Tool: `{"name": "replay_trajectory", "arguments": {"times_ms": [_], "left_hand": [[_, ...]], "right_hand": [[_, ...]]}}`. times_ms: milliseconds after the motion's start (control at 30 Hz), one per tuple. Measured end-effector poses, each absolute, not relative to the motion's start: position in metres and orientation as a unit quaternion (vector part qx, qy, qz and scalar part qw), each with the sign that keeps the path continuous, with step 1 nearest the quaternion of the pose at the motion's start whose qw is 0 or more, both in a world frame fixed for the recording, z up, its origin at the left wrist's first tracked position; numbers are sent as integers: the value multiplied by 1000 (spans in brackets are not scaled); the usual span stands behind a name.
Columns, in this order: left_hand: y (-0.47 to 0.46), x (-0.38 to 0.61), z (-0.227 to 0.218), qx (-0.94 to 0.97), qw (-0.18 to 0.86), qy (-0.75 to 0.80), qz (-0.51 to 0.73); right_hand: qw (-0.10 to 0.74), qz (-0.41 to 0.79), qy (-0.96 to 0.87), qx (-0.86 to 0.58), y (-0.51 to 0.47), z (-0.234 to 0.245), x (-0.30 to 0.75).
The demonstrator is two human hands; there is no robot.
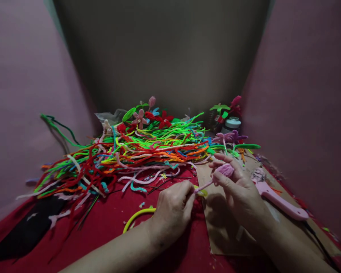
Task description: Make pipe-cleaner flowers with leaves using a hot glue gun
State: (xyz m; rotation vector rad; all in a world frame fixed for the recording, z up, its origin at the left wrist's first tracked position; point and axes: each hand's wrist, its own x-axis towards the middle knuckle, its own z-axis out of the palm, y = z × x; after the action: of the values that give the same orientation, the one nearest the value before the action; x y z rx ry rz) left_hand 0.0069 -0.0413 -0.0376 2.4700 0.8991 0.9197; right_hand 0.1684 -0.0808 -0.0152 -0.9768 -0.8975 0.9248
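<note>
Between my two hands is a fuzzy pink pipe-cleaner flower bud [226,170] with a thin pink stem [205,186]. My right hand [240,191] holds the bud between thumb and fingers, above a sheet of cardboard [221,237]. The fingers of my left hand [174,208] are closed in a pinch on the free end of the stem. Part of a yellow loop [138,215] shows beside my left wrist, the rest of it hidden by the hand and forearm.
A large heap of colourful pipe cleaners [159,142] covers the back of the red cloth [113,231]. Finished flowers [165,120] lie on it. A pink-handled tool [284,201] with a dark cord rests at right, near a lidded jar [232,123]. Black material [28,227] lies left.
</note>
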Motion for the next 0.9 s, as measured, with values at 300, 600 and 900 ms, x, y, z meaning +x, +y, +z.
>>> {"name": "replay_trajectory", "arguments": {"times_ms": [300, 600, 900], "left_hand": [[-44, 9, -30, 904, -69, 252, 339], [-48, 10, -30, 925, -95, 258, 263], [-46, 7, 9, 892, 183, 315, 268]], "right_hand": [[718, 418, -353, -431, -91, -9, 166], [723, 450, -347, -392, -98, -11, 170], [711, 472, -368, -369, -102, -12, 174]]}}
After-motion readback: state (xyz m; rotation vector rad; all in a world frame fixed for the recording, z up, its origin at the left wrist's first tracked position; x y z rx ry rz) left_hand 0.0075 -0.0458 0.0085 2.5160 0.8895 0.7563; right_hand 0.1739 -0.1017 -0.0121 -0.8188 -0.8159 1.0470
